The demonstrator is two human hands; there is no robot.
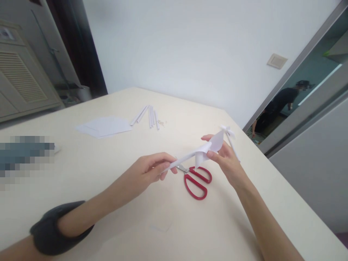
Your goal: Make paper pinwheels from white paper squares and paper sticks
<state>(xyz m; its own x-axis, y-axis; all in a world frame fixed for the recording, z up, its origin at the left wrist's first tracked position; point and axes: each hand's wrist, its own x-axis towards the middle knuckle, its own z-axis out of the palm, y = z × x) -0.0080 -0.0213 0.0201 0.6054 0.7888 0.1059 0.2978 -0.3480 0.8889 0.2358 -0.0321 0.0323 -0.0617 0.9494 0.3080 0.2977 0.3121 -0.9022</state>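
Observation:
A white paper pinwheel [202, 152] on a rolled paper stick is held up over the table between my hands. My left hand [156, 166] pinches the lower end of the stick between thumb and fingers. At the other end, my right hand [224, 156] has its thumb against a curled vane, its fingers partly hidden behind the paper. Beneath the pinwheel lie scissors [197, 181] with red handles, their blade tips covered by my left fingers. Just beyond my right hand rests a second paper pinwheel [227, 131] on a stick.
Across the cream table [114, 232] lie a pile of white paper sheets [106, 127], several rolled paper sticks [151, 116] and some tiny pins [162, 123]. The wall [176, 47] borders the far edge. Through the doorway at right, another person [282, 99] bends down.

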